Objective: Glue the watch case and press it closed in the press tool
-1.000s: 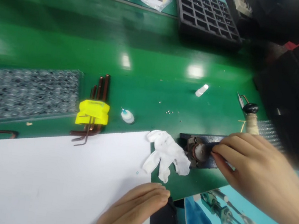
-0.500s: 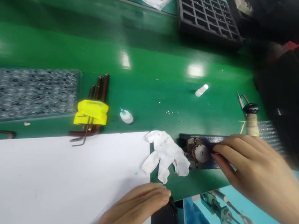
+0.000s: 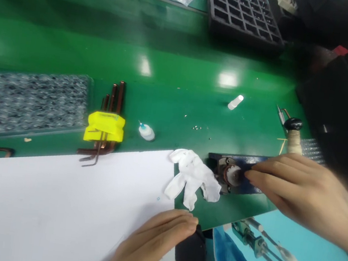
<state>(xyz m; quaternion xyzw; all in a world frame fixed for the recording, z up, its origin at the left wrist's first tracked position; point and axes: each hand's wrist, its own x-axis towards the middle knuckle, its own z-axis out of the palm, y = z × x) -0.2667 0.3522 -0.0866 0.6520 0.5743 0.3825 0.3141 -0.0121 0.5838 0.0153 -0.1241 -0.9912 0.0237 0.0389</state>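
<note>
My left hand (image 3: pixel 158 240) grips a black angular block (image 3: pixel 191 251) at the bottom of the view, fingers over its top and thumb below. At the right, my right hand (image 3: pixel 295 186) has its fingertips pinched together over a dark metal fixture (image 3: pixel 244 160). Whatever sits between those fingertips is hidden. Beside them on the fixture is a round silver disc (image 3: pixel 233 175) in a brownish ring. A crumpled white glove (image 3: pixel 191 176) lies left of the fixture, partly over a white paper sheet (image 3: pixel 62 210).
A yellow hex key holder (image 3: pixel 105 127), a small dropper bottle (image 3: pixel 146 132) and a clear tray of parts (image 3: pixel 32 100) lie left. A white cap (image 3: pixel 235 102) and tiny screws (image 3: pixel 196 128) are mid-table. A black compartment tray (image 3: pixel 241 17) stands behind; a wooden-handled tool (image 3: pixel 294 139) and toggle clamp (image 3: pixel 252 241) are right.
The right hand's fingertips have shifted slightly left on the fixture, closer over the disc's edge. My left hand keeps its hold on the black block. The view has tilted slightly.
</note>
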